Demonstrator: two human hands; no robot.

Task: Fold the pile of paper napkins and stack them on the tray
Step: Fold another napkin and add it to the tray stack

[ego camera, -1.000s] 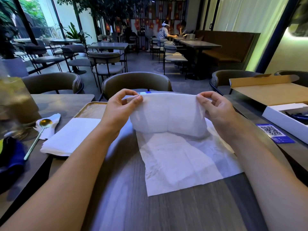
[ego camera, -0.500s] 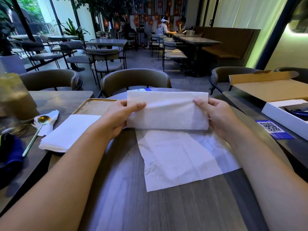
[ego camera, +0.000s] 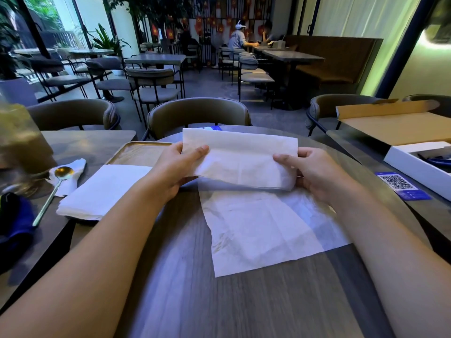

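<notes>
A white paper napkin [ego camera: 244,159], folded into a long strip, hangs in the air above the round table. My left hand [ego camera: 175,167] pinches its left end and my right hand [ego camera: 310,172] pinches its right end. Under it an unfolded, creased napkin [ego camera: 263,230] lies flat on the table top. To the left stands a wooden tray [ego camera: 139,152] with a stack of folded napkins [ego camera: 102,191] over its near end, which juts past the tray's front edge.
A gold spoon [ego camera: 56,184] rests on a crumpled napkin at the left, beside a glass [ego camera: 19,147]. Dark blue cloth [ego camera: 14,225] lies at the left edge. On the right are a QR card [ego camera: 400,185], a white box [ego camera: 419,164] and a cardboard lid [ego camera: 395,125]. A chair [ego camera: 197,113] stands across the table.
The held napkin has gone from a loose half fold to a flatter, narrower strip. Both hands have shifted their grip to its ends and lifted it slightly.
</notes>
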